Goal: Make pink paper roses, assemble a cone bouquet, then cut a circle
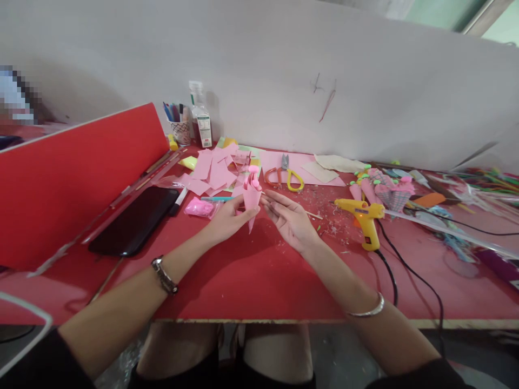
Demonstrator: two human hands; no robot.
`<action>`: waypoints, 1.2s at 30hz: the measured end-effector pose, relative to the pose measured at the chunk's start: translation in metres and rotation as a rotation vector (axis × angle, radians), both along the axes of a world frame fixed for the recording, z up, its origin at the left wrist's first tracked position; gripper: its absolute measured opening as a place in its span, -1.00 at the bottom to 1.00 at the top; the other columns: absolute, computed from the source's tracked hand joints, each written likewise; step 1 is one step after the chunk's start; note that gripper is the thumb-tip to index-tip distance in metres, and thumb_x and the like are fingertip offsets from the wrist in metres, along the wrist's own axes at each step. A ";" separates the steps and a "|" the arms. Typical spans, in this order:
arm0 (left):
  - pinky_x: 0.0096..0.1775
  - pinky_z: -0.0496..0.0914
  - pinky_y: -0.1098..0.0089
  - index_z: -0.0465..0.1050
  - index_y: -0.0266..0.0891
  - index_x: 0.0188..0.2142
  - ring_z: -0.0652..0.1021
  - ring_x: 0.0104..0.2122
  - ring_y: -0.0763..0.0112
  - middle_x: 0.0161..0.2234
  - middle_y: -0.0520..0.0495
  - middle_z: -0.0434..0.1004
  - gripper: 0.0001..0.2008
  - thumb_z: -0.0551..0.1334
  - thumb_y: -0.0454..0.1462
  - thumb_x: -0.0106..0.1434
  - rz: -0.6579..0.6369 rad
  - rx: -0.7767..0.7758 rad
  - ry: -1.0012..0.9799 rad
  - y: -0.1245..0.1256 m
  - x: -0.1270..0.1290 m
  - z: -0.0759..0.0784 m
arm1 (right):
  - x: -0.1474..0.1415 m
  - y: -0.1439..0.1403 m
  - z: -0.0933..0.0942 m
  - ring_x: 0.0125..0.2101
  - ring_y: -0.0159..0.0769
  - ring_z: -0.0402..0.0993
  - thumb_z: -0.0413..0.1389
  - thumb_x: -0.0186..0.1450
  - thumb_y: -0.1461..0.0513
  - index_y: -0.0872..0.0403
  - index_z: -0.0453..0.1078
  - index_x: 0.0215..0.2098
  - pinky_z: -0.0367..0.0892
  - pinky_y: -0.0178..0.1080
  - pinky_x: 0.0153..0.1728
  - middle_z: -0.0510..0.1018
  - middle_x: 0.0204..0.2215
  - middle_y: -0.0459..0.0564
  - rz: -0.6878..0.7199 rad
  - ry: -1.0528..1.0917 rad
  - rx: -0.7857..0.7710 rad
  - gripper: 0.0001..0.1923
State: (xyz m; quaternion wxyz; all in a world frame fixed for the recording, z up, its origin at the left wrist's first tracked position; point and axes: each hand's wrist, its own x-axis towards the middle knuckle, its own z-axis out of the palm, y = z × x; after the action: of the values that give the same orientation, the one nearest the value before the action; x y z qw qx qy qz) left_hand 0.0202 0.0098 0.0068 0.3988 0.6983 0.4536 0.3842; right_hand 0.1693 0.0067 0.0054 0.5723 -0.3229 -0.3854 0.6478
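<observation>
My left hand (pixel 230 217) grips a pink paper cone flower (pixel 252 195), point down, above the red table (pixel 251 275). My right hand (pixel 288 218) is palm up just right of the cone, fingers spread, and holds nothing; its fingertips are close to the cone. A thin wooden stick (pixel 313 214) lies on the table behind that hand. Loose pink paper pieces (pixel 213 173) are piled beyond the cone.
A yellow glue gun (pixel 362 215) with a black cord stands to the right. Scissors (pixel 287 175) lie on pink sheets behind. A black phone (pixel 135 220) and a red board (pixel 77 173) sit at left. A bottle (pixel 200 116), a pen cup (pixel 178 125) and finished flowers (pixel 385 189) are farther back.
</observation>
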 end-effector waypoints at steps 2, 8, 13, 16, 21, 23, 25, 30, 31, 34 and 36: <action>-0.27 0.31 0.41 0.36 -0.28 -0.22 0.42 -0.34 0.40 -0.31 -0.02 0.47 -0.64 0.12 -0.12 0.02 0.012 0.014 0.012 0.000 0.000 0.000 | -0.001 0.000 0.000 -0.32 -0.44 0.48 0.15 -0.01 0.37 0.06 0.48 -0.45 0.31 -0.30 -0.10 0.58 -0.42 -0.10 -0.025 -0.009 -0.004 -0.85; -0.40 0.30 0.42 0.32 -0.27 -0.48 0.35 -0.51 0.47 -0.54 0.06 0.36 -0.84 0.13 -0.22 -0.05 -0.034 -0.002 0.019 -0.003 0.000 0.002 | -0.003 -0.004 0.005 -0.51 -0.50 0.42 0.24 -0.08 0.23 0.07 0.47 -0.57 0.35 -0.38 -0.38 0.53 -0.56 -0.14 -0.092 -0.125 0.018 -0.91; -0.38 0.31 0.44 0.26 -0.24 -0.51 0.37 -0.50 0.51 -0.53 0.08 0.34 -0.90 0.13 -0.26 -0.04 -0.167 0.000 -0.110 -0.005 -0.001 0.004 | 0.000 -0.006 0.010 -0.73 -0.61 0.14 0.19 -0.03 0.18 0.07 0.47 -0.52 0.09 -0.45 -0.69 0.31 -0.75 -0.26 -0.107 -0.223 0.057 -0.87; -0.42 0.29 0.45 0.26 -0.24 -0.53 0.36 -0.54 0.53 -0.56 0.09 0.33 -0.88 0.16 -0.23 -0.02 -0.191 -0.016 -0.103 -0.007 -0.002 0.004 | -0.001 -0.006 0.010 -0.64 -0.59 0.21 0.22 -0.07 0.23 0.04 0.48 -0.45 0.19 -0.44 -0.56 0.37 -0.67 -0.24 -0.100 -0.188 0.075 -0.83; -0.48 0.28 0.43 0.19 -0.24 -0.63 0.36 -0.60 0.50 -0.67 0.07 0.31 -0.78 0.18 -0.20 0.00 -0.320 -0.068 -0.076 -0.010 -0.001 0.005 | -0.002 -0.008 0.008 -0.44 -0.49 0.32 0.17 0.02 0.21 -0.03 0.47 -0.36 0.27 -0.34 -0.31 0.43 -0.45 -0.15 -0.071 -0.301 0.248 -0.82; -0.50 0.26 0.44 0.17 -0.23 -0.63 0.35 -0.60 0.50 -0.67 0.08 0.30 -0.80 0.17 -0.23 -0.01 -0.323 -0.063 -0.075 -0.011 -0.001 0.006 | -0.002 -0.011 0.008 -0.35 -0.42 0.33 0.15 0.05 0.20 -0.03 0.45 -0.29 0.26 -0.29 -0.25 0.41 -0.39 -0.10 -0.033 -0.468 0.439 -0.78; -0.53 0.22 0.47 0.15 -0.23 -0.62 0.32 -0.60 0.53 -0.66 0.10 0.25 -0.84 0.15 -0.28 -0.04 -0.343 -0.048 -0.078 -0.012 -0.001 0.005 | -0.002 -0.014 0.009 -0.29 -0.36 0.32 0.15 0.07 0.19 -0.01 0.42 -0.23 0.25 -0.25 -0.21 0.38 -0.35 -0.06 0.006 -0.629 0.621 -0.73; -0.55 0.17 0.52 0.11 -0.24 -0.61 0.23 -0.60 0.59 -0.62 0.14 0.16 -0.89 0.10 -0.34 -0.12 -0.433 0.002 -0.075 -0.011 0.000 0.002 | -0.003 -0.018 0.010 -0.28 -0.30 0.30 0.16 0.06 0.15 0.09 0.40 -0.27 0.25 -0.20 -0.21 0.36 -0.34 -0.01 -0.017 -0.830 0.816 -0.72; -0.54 0.18 0.52 0.11 -0.24 -0.60 0.24 -0.58 0.59 -0.61 0.14 0.16 -0.90 0.09 -0.34 -0.11 -0.429 0.013 -0.074 -0.011 0.000 0.002 | -0.003 -0.018 0.010 -0.29 -0.30 0.29 0.17 0.06 0.14 0.10 0.40 -0.27 0.25 -0.20 -0.22 0.36 -0.35 0.00 -0.030 -0.844 0.831 -0.72; -0.54 0.19 0.51 0.11 -0.24 -0.59 0.24 -0.57 0.57 -0.60 0.13 0.14 -0.89 0.09 -0.31 -0.07 -0.375 0.059 -0.053 -0.010 0.001 0.001 | -0.002 -0.019 0.010 -0.31 -0.31 0.30 0.15 0.09 0.12 0.10 0.39 -0.23 0.27 -0.21 -0.24 0.37 -0.35 0.00 -0.068 -0.843 0.862 -0.69; -0.54 0.18 0.51 0.09 -0.23 -0.58 0.24 -0.56 0.56 -0.58 0.12 0.13 -0.90 0.08 -0.32 -0.06 -0.317 0.081 -0.026 -0.011 0.000 0.002 | -0.002 -0.019 0.012 -0.31 -0.34 0.32 0.08 0.16 0.15 0.07 0.37 -0.19 0.29 -0.23 -0.25 0.38 -0.35 0.00 -0.097 -0.815 0.859 -0.73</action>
State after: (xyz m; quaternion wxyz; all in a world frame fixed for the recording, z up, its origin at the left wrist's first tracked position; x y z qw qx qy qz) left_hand 0.0205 -0.0012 0.0085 0.4320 0.7715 0.3168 0.3432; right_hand 0.1672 -0.0124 0.0170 0.4863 -0.3025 -0.7865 0.2308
